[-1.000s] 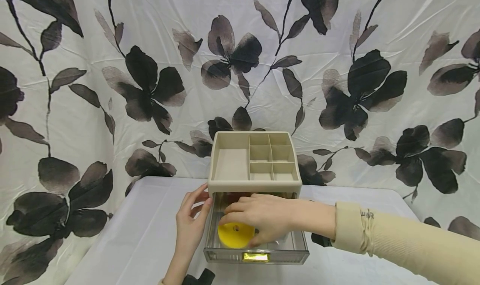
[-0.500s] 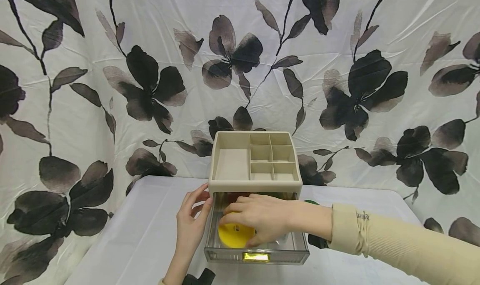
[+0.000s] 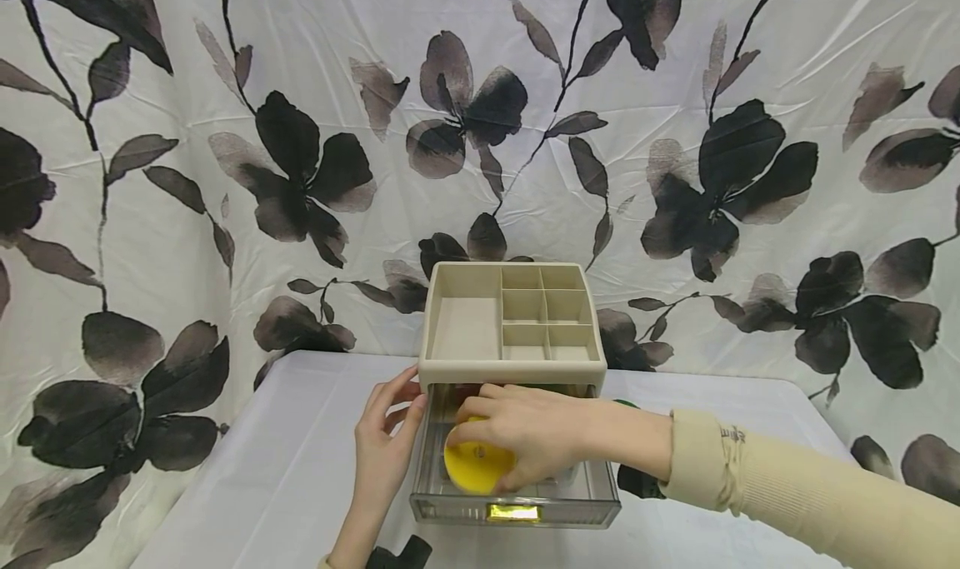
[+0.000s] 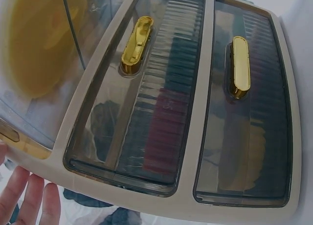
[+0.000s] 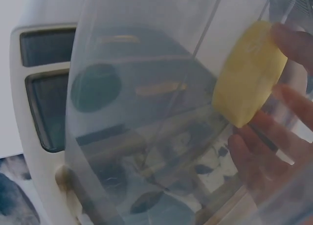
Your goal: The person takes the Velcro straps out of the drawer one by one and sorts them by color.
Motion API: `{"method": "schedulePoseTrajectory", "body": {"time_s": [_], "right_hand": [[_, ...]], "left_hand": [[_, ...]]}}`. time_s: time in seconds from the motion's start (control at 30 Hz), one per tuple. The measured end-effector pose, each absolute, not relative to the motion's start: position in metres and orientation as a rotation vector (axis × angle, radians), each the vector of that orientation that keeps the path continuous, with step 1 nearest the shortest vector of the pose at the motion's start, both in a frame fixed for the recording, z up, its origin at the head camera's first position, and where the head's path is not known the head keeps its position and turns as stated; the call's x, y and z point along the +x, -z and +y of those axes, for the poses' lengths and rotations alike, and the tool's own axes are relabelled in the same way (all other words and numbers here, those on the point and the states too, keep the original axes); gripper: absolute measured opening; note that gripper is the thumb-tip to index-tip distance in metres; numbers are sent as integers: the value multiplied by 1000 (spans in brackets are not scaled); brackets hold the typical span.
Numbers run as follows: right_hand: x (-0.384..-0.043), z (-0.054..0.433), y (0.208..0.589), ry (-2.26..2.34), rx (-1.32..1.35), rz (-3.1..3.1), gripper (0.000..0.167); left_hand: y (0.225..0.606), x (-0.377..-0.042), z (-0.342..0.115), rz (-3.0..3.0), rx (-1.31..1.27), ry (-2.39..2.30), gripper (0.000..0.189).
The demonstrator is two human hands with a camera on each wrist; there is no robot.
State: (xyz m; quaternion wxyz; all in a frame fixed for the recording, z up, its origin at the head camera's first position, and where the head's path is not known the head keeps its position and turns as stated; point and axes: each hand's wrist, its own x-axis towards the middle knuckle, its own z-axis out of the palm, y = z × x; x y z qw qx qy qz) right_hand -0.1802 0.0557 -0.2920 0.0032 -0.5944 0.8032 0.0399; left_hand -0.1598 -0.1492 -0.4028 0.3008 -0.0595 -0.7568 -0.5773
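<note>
A beige desktop organizer (image 3: pixel 461 327) stands on the white table with its clear top drawer (image 3: pixel 551 515) pulled out. Inside that drawer my right hand (image 3: pixel 517 431) grips a thick yellow disc (image 3: pixel 476 469), thumb at the near edge and fingers over the far side. The right wrist view shows the yellow disc (image 5: pixel 249 73) edge-on through the drawer's clear wall, pinched by the fingertips. My left hand (image 3: pixel 382 444) rests against the organizer's left side near its front corner, its fingers fairly straight. Part of the drawer's contents is hidden beneath my right hand.
Two lower drawers with gold handles (image 4: pixel 240 66) are closed, with coloured things dimly visible inside. A green thing (image 3: pixel 626 403) shows partly behind my right wrist. A floral cloth (image 3: pixel 480 136) hangs behind the table (image 3: pixel 300 436).
My right hand has moved the yellow disc slightly right and away from the drawer's front. My left hand has stayed at the organizer's side.
</note>
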Motion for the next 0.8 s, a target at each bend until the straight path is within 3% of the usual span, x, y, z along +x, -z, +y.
{"method": "schedulePoseTrajectory", "body": {"time_s": [0.37, 0.8], "right_hand": [[-177, 72, 291, 32, -1849, 2593, 57], [-172, 87, 285, 273, -1630, 2696, 59]], "left_hand": [[402, -159, -148, -2007, -154, 1540, 39], [401, -159, -148, -2004, -144, 1527, 39]]}}
